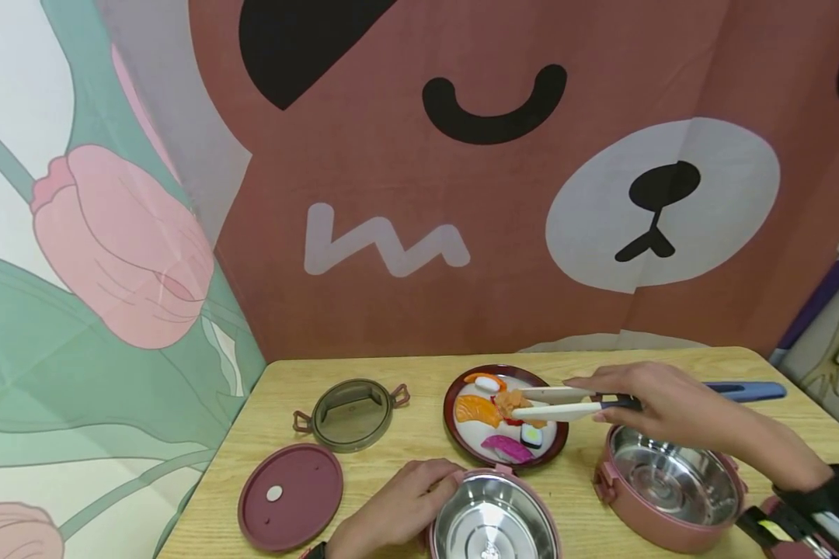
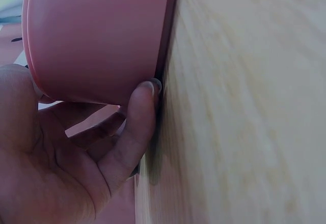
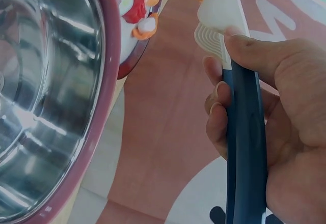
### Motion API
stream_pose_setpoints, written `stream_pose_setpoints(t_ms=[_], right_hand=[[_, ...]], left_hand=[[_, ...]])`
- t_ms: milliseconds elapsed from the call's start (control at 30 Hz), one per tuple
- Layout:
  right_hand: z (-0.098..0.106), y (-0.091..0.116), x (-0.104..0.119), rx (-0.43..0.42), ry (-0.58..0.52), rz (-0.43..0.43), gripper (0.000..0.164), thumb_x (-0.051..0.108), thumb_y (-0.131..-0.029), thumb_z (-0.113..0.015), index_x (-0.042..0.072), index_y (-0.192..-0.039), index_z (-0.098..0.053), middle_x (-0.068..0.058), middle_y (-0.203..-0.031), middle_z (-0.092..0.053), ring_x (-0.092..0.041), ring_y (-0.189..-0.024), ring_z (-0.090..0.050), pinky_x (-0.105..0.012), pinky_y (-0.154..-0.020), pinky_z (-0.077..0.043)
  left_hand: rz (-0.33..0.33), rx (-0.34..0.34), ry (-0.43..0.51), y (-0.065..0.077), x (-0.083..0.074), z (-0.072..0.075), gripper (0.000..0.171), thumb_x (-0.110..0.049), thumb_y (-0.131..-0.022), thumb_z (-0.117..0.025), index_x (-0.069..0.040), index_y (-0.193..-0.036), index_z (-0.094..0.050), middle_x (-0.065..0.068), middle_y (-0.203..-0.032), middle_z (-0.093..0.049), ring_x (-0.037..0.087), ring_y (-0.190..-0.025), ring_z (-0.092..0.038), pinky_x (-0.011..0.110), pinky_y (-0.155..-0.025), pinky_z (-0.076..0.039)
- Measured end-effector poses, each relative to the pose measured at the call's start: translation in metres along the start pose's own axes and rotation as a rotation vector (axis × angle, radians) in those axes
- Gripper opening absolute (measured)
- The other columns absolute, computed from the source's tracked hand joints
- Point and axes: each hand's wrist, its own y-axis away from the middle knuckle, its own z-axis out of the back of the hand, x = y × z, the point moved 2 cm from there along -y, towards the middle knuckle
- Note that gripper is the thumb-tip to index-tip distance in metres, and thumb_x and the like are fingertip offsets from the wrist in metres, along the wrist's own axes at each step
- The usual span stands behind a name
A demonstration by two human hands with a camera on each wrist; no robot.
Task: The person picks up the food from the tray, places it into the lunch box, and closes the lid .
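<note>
My right hand (image 1: pixel 660 400) grips kitchen tongs (image 3: pixel 244 132) with blue handles and cream tips. Pinched between the tips is a rough, orange-brown toy food piece (image 1: pixel 512 402), over a dark-red-rimmed plate (image 1: pixel 450 423). On that plate lie toy sushi pieces, among them an orange salmon one (image 1: pixel 478 411), a magenta one (image 1: pixel 506 448) and a small roll (image 1: pixel 531 435). My left hand (image 1: pixel 409 501) holds the side of a pink lunch-box bowl (image 2: pixel 97 35) with a steel inside, its fingertips low on the wall by the table.
A second pink steel-lined bowl (image 1: pixel 660 516) stands at the right, beneath my right forearm. Toward the left lie a flat maroon lid (image 1: pixel 301 512) and a see-through lid (image 1: pixel 353 419) with side clips. A bear-print cloth (image 1: pixel 503 310) hangs behind the wooden table (image 1: pixel 398 373).
</note>
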Motion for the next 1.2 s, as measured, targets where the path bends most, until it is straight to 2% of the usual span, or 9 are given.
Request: stream_pose_setpoints(t_ms=[100, 233, 333, 500, 700, 933, 1067, 1200], right_hand=[[-0.001, 0.000, 0.005, 0.012, -0.004, -0.006, 0.051, 0.031, -0.093, -0.078, 0.033, -0.141, -0.063, 0.006, -0.122, -0.070, 0.005, -0.073, -0.052, -0.018, -0.059, -0.042], [-0.002, 0.001, 0.011, 0.044, -0.008, -0.014, 0.051, 0.031, -0.092, -0.079, 0.031, -0.141, -0.063, 0.000, -0.126, -0.070, 0.005, -0.079, -0.056, -0.019, -0.061, -0.045], [-0.002, 0.001, 0.015, 0.058, -0.019, -0.009, 0.050, 0.036, -0.094, -0.077, 0.031, -0.141, -0.063, 0.000, -0.126, -0.070, 0.005, -0.083, -0.058, -0.020, -0.063, -0.050], [-0.003, 0.003, 0.023, 0.089, -0.063, -0.011, 0.050, 0.045, -0.095, -0.072, 0.033, -0.142, -0.062, 0.004, -0.125, -0.070, 0.004, -0.079, -0.056, -0.019, -0.062, -0.048], [-0.005, 0.003, 0.034, 0.123, -0.114, -0.013, 0.051, 0.032, -0.091, -0.079, 0.033, -0.140, -0.063, 0.012, -0.119, -0.069, 0.003, -0.074, -0.054, -0.019, -0.058, -0.044], [-0.009, 0.005, 0.047, 0.128, -0.141, 0.036, 0.050, 0.029, -0.091, -0.080, 0.032, -0.138, -0.065, 0.020, -0.111, -0.066, 0.004, -0.068, -0.051, -0.017, -0.054, -0.044], [-0.011, 0.005, 0.050, 0.136, -0.127, 0.054, 0.050, 0.027, -0.091, -0.080, 0.033, -0.138, -0.065, 0.018, -0.115, -0.067, 0.004, -0.074, -0.053, -0.017, -0.058, -0.044], [-0.013, 0.006, 0.051, 0.133, -0.112, 0.099, 0.053, 0.022, -0.090, -0.081, 0.033, -0.139, -0.064, 0.011, -0.124, -0.069, 0.005, -0.079, -0.054, -0.017, -0.061, -0.043]], left_hand=[[0.003, 0.001, 0.005, 0.000, 0.000, 0.000, 0.032, -0.034, -0.111, -0.042, -0.025, -0.111, -0.073, -0.017, -0.106, -0.068, 0.000, -0.103, -0.062, 0.025, -0.093, -0.053], [0.021, 0.008, 0.007, 0.000, 0.001, 0.001, 0.032, -0.035, -0.111, -0.042, -0.025, -0.112, -0.073, -0.017, -0.106, -0.068, 0.000, -0.104, -0.062, 0.026, -0.094, -0.052], [0.035, 0.014, 0.015, 0.000, 0.001, 0.001, 0.033, -0.035, -0.111, -0.042, -0.025, -0.114, -0.073, -0.017, -0.107, -0.068, 0.001, -0.105, -0.062, 0.026, -0.095, -0.052], [0.053, 0.027, 0.038, -0.001, 0.000, 0.002, 0.034, -0.037, -0.111, -0.042, -0.024, -0.116, -0.073, -0.017, -0.108, -0.069, 0.001, -0.107, -0.062, 0.027, -0.097, -0.052], [0.058, 0.033, 0.043, -0.001, -0.001, 0.003, 0.036, -0.038, -0.111, -0.041, -0.024, -0.118, -0.073, -0.016, -0.111, -0.069, 0.003, -0.111, -0.062, 0.029, -0.099, -0.052], [0.066, 0.037, 0.027, 0.000, 0.000, 0.003, 0.037, -0.041, -0.111, -0.040, -0.026, -0.121, -0.072, -0.017, -0.112, -0.069, 0.002, -0.110, -0.061, 0.029, -0.096, -0.052], [0.075, 0.046, 0.027, 0.000, 0.001, 0.003, 0.039, -0.041, -0.111, -0.039, -0.026, -0.126, -0.072, -0.016, -0.116, -0.069, 0.004, -0.113, -0.061, 0.030, -0.098, -0.052], [0.082, 0.058, 0.032, 0.001, 0.000, 0.004, 0.039, -0.040, -0.111, -0.040, -0.023, -0.129, -0.071, -0.015, -0.118, -0.069, 0.005, -0.115, -0.061, 0.031, -0.100, -0.052]])
